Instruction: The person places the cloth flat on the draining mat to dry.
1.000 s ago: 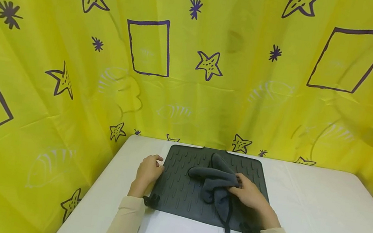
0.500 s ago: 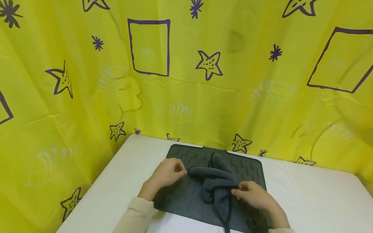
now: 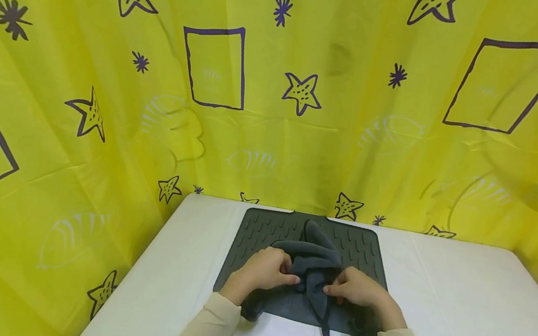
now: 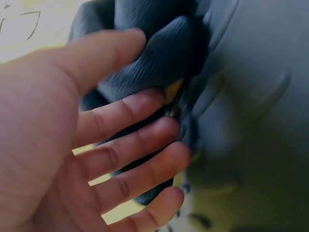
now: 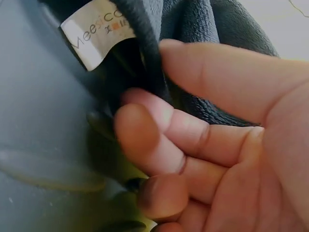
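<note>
Cloth [image 3: 316, 263] is lying bunched on the dark mat [image 3: 257, 229], lower centre of head frame. Right hand [image 3: 360, 287] is pinching its edge; left hand [image 3: 262, 271] is touching it, fingers loosely extended, probably steadying that side.

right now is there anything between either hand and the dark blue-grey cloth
Nothing visible stands in the way. The left hand is right at the left side of the dark blue-grey cloth, the right hand right at its right side. The ridged mat lies underneath the cloth.
</note>
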